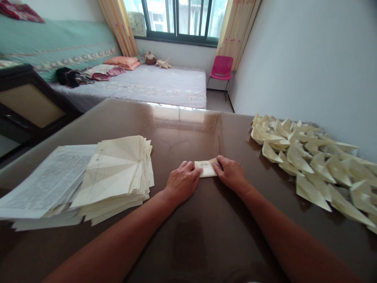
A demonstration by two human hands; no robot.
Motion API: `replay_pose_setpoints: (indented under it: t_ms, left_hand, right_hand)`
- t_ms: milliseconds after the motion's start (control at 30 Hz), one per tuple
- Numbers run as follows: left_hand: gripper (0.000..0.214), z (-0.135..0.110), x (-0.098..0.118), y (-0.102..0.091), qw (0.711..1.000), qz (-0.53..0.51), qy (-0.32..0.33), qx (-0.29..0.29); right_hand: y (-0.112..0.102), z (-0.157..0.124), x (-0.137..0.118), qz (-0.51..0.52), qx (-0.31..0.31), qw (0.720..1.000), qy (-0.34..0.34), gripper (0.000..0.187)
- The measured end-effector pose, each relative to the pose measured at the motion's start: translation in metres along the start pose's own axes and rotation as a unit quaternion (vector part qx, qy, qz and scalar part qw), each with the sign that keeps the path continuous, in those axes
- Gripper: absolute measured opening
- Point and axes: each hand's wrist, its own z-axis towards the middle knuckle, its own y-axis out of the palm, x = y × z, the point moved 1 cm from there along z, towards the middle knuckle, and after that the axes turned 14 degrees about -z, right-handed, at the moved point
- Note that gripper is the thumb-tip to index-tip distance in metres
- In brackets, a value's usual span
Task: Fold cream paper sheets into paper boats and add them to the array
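A small folded sheet of cream paper (pixel 207 169) lies on the brown tabletop between my hands, with some dark print on its upper face. At its left end, my left hand (pixel 183 179) is closed, thumb and fingers pressing on the paper. My right hand (pixel 230 171) grips the opposite end, fingers curled over the edge and thumb on top. Left of my hands sits a thick stack of cream lined sheets (pixel 114 169), the top one creased. Many folded paper boats (pixel 300 153) crowd the right side of the table.
White printed sheets (pixel 55 177) lie partly under the cream stack. The glossy table (pixel 188 243) reaches toward a bed (pixel 165 84) with pillows and soft toys. A pink chair (pixel 221 68) stands by the right wall, and a dark wooden cabinet (pixel 32 102) is at left.
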Motion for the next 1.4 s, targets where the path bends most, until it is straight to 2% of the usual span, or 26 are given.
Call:
replay_pose_setpoints:
  t_ms: [100, 200, 333, 600, 733, 833, 900, 967, 1033, 1067, 1200, 1400]
  left_hand:
    - [0.029, 0.000, 0.000, 0.000, 1.000, 0.003, 0.015, 0.012]
    - [0.028, 0.001, -0.003, 0.002, 0.998, 0.008, 0.061, 0.018]
    - [0.028, 0.001, -0.009, 0.008, 0.993, 0.019, 0.120, -0.006]
    - [0.041, -0.009, 0.004, 0.017, 0.990, 0.077, 0.117, -0.030]
    - [0.039, -0.011, 0.008, 0.017, 0.988, 0.095, 0.121, -0.028]
    - [0.038, -0.010, 0.008, 0.018, 0.986, 0.106, 0.126, -0.018]
    - [0.038, -0.010, 0.007, 0.019, 0.986, 0.108, 0.130, -0.010]
    - [0.037, -0.010, 0.006, 0.020, 0.985, 0.108, 0.133, -0.004]
    - [0.035, -0.010, 0.005, 0.020, 0.984, 0.110, 0.140, -0.004]
    - [0.034, -0.011, 0.005, 0.020, 0.983, 0.112, 0.144, -0.007]
    - [0.033, -0.012, 0.005, 0.013, 0.981, 0.125, 0.148, -0.017]
    - [0.037, -0.010, 0.007, 0.005, 0.980, 0.135, 0.145, -0.022]
  right_hand:
    - [0.000, 0.000, 0.000, -0.001, -0.001, 1.000, -0.002, 0.026]
    - [0.000, 0.000, 0.000, -0.002, 0.001, 1.000, -0.001, 0.024]
    - [0.000, -0.001, 0.000, 0.002, -0.001, 1.000, -0.002, 0.023]
    - [0.001, -0.001, 0.000, 0.010, 0.008, 1.000, -0.005, 0.022]
    - [0.005, 0.000, 0.003, 0.034, 0.022, 0.999, -0.003, 0.020]
    - [-0.002, -0.003, 0.002, 0.020, 0.089, 0.995, -0.038, 0.031]
    - [-0.011, -0.009, -0.004, -0.025, 0.131, 0.987, -0.090, 0.038]
    - [-0.018, -0.020, -0.015, -0.053, 0.132, 0.976, -0.165, 0.039]
    - [-0.020, -0.034, -0.024, -0.041, 0.100, 0.962, -0.252, 0.043]
    - [-0.020, -0.041, -0.027, -0.035, 0.093, 0.957, -0.273, 0.044]
    - [-0.006, -0.062, -0.026, -0.012, 0.090, 0.959, -0.269, 0.058]
    - [0.009, -0.070, -0.015, 0.005, 0.104, 0.963, -0.250, 0.081]
